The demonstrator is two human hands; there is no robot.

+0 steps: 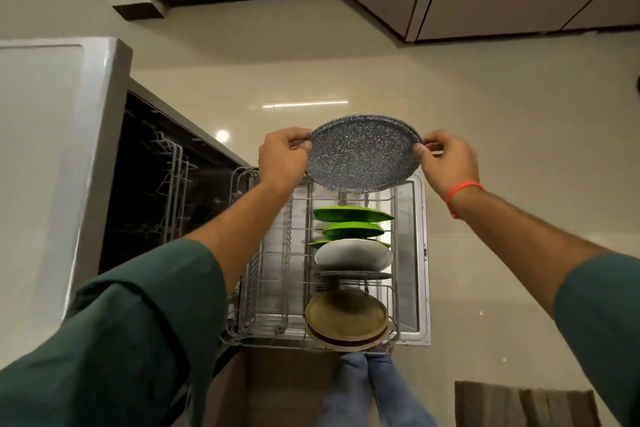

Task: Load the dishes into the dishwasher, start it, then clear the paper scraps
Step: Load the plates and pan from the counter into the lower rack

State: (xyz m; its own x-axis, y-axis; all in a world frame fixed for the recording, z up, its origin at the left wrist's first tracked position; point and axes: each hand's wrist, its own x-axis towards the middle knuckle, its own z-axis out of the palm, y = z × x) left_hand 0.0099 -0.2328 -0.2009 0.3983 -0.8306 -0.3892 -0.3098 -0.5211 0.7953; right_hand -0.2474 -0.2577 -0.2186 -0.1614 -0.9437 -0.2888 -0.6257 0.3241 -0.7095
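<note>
My left hand (282, 158) and right hand (448, 163) pinch opposite rims of the speckled plate (362, 152). It hangs above the far end of the rack (273, 274), beyond the green plates (351, 215).

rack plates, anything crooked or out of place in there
Nothing stands out. The green plates, white plate and brown plates stand on edge in one row in the rack. Both hands, left and right, hold the speckled plate above it.
</note>
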